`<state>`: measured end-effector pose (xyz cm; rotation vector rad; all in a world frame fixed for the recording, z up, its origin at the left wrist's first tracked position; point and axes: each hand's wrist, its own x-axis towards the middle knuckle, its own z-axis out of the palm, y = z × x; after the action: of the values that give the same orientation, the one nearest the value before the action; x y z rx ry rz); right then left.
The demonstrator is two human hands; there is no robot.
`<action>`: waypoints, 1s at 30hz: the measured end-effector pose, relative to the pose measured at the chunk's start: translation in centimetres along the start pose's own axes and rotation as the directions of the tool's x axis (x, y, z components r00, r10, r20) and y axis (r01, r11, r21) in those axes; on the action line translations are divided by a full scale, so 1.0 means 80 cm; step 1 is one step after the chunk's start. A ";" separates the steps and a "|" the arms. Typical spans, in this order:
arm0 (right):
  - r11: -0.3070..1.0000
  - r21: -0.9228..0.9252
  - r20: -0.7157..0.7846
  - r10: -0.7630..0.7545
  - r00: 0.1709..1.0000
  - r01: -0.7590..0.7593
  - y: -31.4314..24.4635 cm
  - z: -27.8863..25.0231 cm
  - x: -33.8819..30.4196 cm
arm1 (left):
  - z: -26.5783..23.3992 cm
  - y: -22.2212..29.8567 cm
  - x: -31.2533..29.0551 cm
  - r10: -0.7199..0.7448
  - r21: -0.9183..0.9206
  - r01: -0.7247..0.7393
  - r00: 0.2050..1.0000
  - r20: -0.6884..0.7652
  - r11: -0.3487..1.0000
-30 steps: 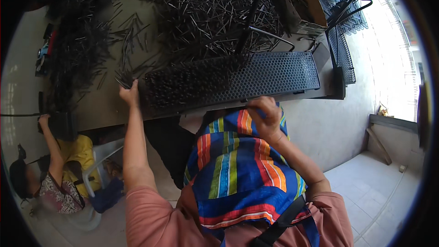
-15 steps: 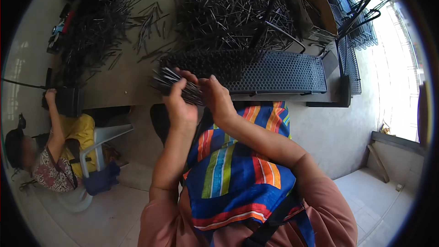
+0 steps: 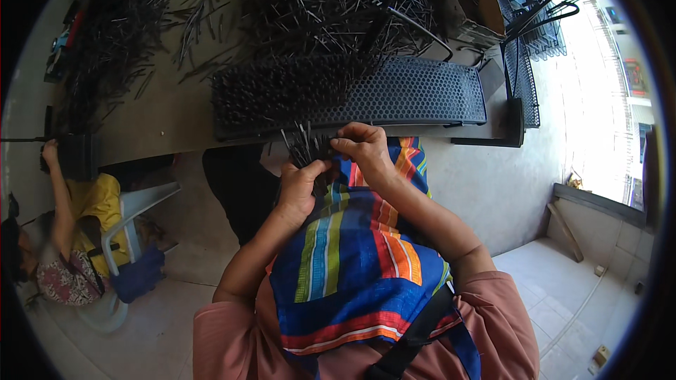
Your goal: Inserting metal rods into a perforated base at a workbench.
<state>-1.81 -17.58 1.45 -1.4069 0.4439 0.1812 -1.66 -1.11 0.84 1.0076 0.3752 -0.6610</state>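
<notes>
A bunch of thin dark sticks (image 3: 304, 146) is gripped in my left hand (image 3: 298, 184), their ends fanning upward past the thumb. My right hand (image 3: 367, 153) is at the right side of the bunch with thumb and fingers pinched together; whatever is between its fingertips is too small to make out. Just beyond both hands lies a long dark perforated tray (image 3: 433, 91) at the table's front edge. Many short dark sticks (image 3: 282, 91) stand packed upright in the holes of its left part, while bare holes show on the right.
Loose dark sticks (image 3: 331, 0) lie heaped behind the tray, with another pile (image 3: 120, 35) farther left. An open cardboard box (image 3: 468, 3) and wire-mesh racks (image 3: 524, 84) stand at the right. On the left, another person's hand (image 3: 51, 155) touches a dark block beside a plastic chair (image 3: 130, 218).
My hands have drawn back from over the tray's edge toward my lap. The bunch now points upward in my left hand, and my right fingers have closed into a pinch beside it.
</notes>
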 end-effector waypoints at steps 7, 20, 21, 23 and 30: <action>0.970 0.074 -0.210 -0.214 0.954 0.233 -0.017 0.004 0.014 | -0.031 -0.022 0.004 -0.119 -0.094 0.112 0.990 -0.081 0.989; 0.640 -0.527 -0.031 -0.673 0.739 0.560 -0.040 0.030 0.053 | -0.008 0.002 0.008 -0.062 -0.071 0.056 0.995 -0.078 0.996; 0.640 -0.538 -0.031 -0.665 0.746 0.548 -0.041 0.030 0.053 | -0.007 0.003 0.008 -0.077 -0.068 0.072 0.994 -0.072 0.995; 0.516 -0.612 0.057 -0.727 0.684 0.599 -0.036 0.025 0.060 | -0.005 0.002 0.009 -0.078 -0.077 0.071 0.993 -0.084 0.995; 0.334 -0.758 0.184 -0.714 0.675 0.561 -0.052 0.031 0.034 | -0.009 0.001 0.011 -0.049 -0.161 0.042 0.998 -0.038 0.986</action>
<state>2.74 -16.21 4.41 -2.3880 -0.1442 -0.5075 -0.92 -0.74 0.04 0.8630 0.4819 -0.6406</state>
